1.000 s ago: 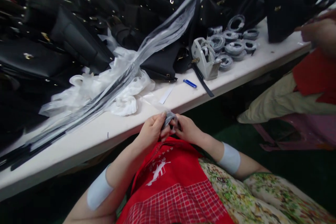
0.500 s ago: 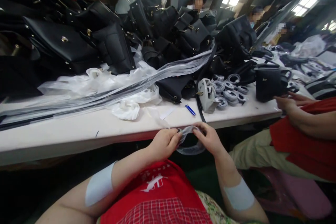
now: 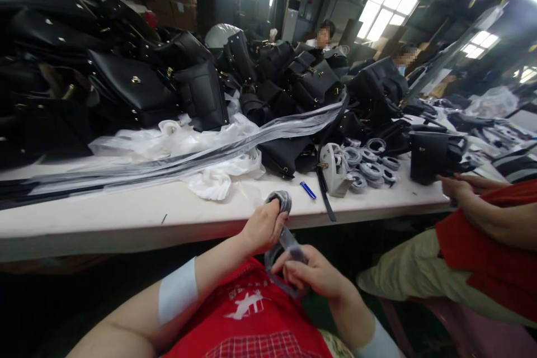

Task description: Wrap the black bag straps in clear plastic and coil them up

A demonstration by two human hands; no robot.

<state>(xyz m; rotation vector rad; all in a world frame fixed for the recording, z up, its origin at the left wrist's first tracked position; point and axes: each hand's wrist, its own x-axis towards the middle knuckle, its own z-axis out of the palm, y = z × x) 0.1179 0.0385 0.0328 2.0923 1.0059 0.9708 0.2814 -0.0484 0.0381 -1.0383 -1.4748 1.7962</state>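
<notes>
My left hand (image 3: 264,227) is closed around a strap in clear plastic (image 3: 288,239), partly wound into a small coil above the fingers. From there the strap runs down into a loose loop in front of the red apron. My right hand (image 3: 319,272) grips that loop with bent fingers, slightly blurred. Both hands are just off the table's front edge. Nearest to them on the table are a blue lighter-like object (image 3: 307,190) and a grey-white tape dispenser (image 3: 334,170). Right of the dispenser lie several coiled, plastic-wrapped straps (image 3: 371,170).
Long plastic-wrapped straps (image 3: 201,158) stretch across the white table (image 3: 126,222) over crumpled white wrapping (image 3: 213,183). Black handbags (image 3: 130,89) are heaped behind. On the right, a co-worker's hands (image 3: 457,185) are at a black bag (image 3: 434,156).
My right hand has come down and nearer my body with the loop. The strap now shows a tight coil at my left hand. The camera view has shifted.
</notes>
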